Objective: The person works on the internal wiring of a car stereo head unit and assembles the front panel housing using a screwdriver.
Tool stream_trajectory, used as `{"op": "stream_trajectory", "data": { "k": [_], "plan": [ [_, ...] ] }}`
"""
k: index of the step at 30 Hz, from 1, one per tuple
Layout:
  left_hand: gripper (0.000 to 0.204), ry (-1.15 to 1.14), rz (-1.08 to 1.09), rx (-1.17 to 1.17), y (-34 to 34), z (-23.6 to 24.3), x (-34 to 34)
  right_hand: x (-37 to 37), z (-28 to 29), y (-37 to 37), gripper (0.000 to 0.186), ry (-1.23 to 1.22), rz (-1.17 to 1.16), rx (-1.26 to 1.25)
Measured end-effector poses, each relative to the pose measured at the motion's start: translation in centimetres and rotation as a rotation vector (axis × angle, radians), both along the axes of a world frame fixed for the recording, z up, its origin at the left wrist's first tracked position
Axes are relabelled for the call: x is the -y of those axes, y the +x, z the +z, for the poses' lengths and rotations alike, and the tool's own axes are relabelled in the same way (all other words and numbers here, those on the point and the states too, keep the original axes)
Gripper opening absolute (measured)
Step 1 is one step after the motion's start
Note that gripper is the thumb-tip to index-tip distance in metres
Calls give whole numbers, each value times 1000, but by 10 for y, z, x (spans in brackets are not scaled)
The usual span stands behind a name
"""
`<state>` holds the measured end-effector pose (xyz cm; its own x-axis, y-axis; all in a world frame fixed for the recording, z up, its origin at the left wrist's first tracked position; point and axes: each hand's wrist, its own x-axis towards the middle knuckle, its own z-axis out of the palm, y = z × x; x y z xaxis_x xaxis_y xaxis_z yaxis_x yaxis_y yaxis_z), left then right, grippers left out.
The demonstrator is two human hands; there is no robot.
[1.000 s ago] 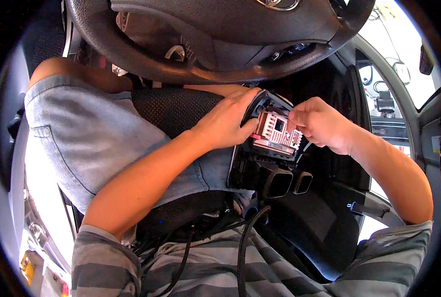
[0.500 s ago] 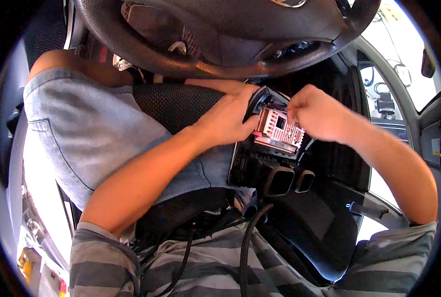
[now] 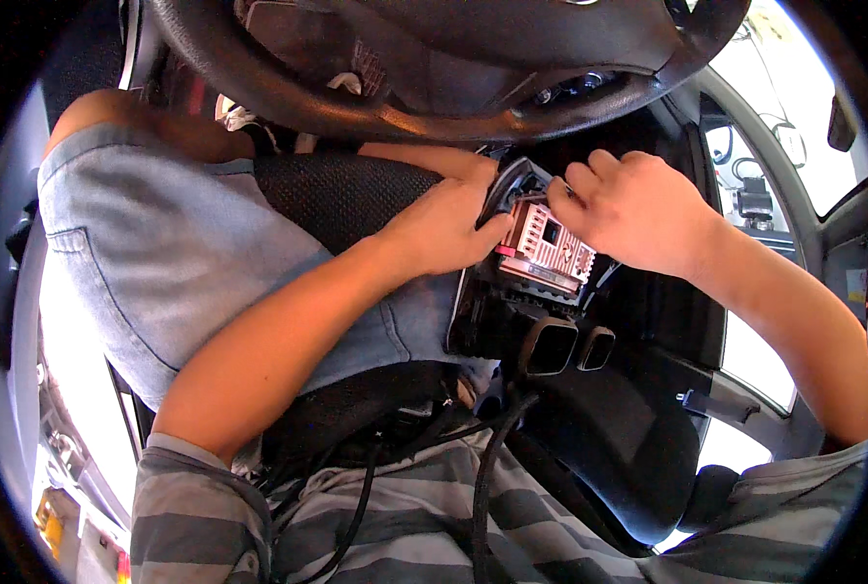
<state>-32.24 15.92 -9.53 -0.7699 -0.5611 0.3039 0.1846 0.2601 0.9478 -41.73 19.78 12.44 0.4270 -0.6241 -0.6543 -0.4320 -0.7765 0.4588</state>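
A black car console unit (image 3: pixel 512 321) rests on my lap, with a pink and white circuit block (image 3: pixel 547 251) on its upper face and two rectangular vent openings (image 3: pixel 551 346) below. My left hand (image 3: pixel 445 229) grips the unit's upper left edge, thumb pressed beside the pink block. My right hand (image 3: pixel 633 209) reaches in from the right, fingertips pinching at the top edge of the pink block next to a black bracket (image 3: pixel 512 180). What the fingertips pinch is too small to tell.
The steering wheel (image 3: pixel 375 107) curves just above both hands. My legs in grey shorts (image 3: pixel 171 243) fill the left side. Black cables (image 3: pixel 482 457) run down from the unit over my striped shirt. The dark seat (image 3: pixel 628 438) and open door lie to the right.
The view has tilted slightly. My right hand shifted up and left onto the top edge of the pink block. My left hand kept its grip on the unit.
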Motion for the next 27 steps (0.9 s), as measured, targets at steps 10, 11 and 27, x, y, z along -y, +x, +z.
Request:
{"op": "stream_trajectory", "data": {
  "k": [10, 11, 27],
  "plan": [
    [51, -130, 51, 53, -1, -5, -5, 6, -19, 13, 23, -144, -723, 309],
    [51, -140, 63, 42, 0, -5, -6, 10, -18, 13, 17, -131, -1092, 359],
    [50, -130, -9, 61, 2, 1, 3, -10, -4, 7, 19, 20, -158, -65]
  ]
}}
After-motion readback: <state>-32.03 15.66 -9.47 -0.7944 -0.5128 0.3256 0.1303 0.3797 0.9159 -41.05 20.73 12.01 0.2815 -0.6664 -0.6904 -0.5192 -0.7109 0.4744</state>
